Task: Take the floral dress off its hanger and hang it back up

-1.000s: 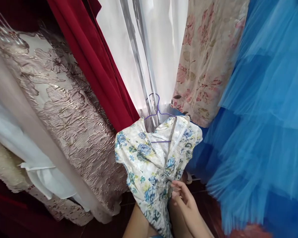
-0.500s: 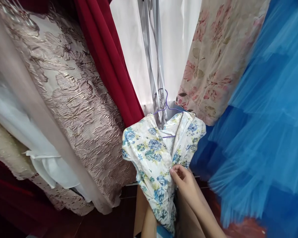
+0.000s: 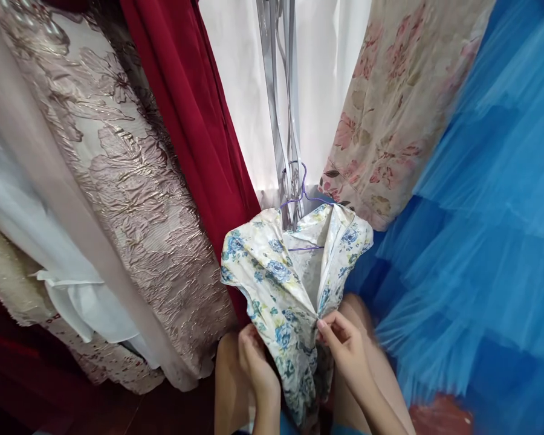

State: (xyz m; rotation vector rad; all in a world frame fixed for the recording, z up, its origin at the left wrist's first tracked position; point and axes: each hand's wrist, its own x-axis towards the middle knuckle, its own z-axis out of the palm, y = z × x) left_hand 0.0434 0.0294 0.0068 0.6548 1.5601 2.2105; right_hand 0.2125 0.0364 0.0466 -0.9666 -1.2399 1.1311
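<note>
White fabric garment with blue rose print (image 3: 278, 281) on a thin purple hanger (image 3: 304, 248), lower half between the knees (image 3: 226, 368), probably for steadiness. Left hand (image 3: 257, 365) curled at its left edge, grip unclear; was hidden behind cloth. Right hand (image 3: 344, 344) pinches opening's base, likely tensioning it; neckline gapes wider now.

Here's my floral garment (image 3: 278, 270), white with blue blooms and yellow-green leaves, spread on a purple hanger (image 3: 304, 192)! Its short-sleeved shoulders sit beyond both my hands, and the neckline gapes in a deep V, narrowing right to the fingertips of my right hand (image 3: 348, 343), which pinch the cloth at its point. The hanger's crossbar shows through that opening, ahead of my pinch. Down here, the creased lower part runs towards me between my hands, its side edge at my left hand (image 3: 258, 365).
</note>
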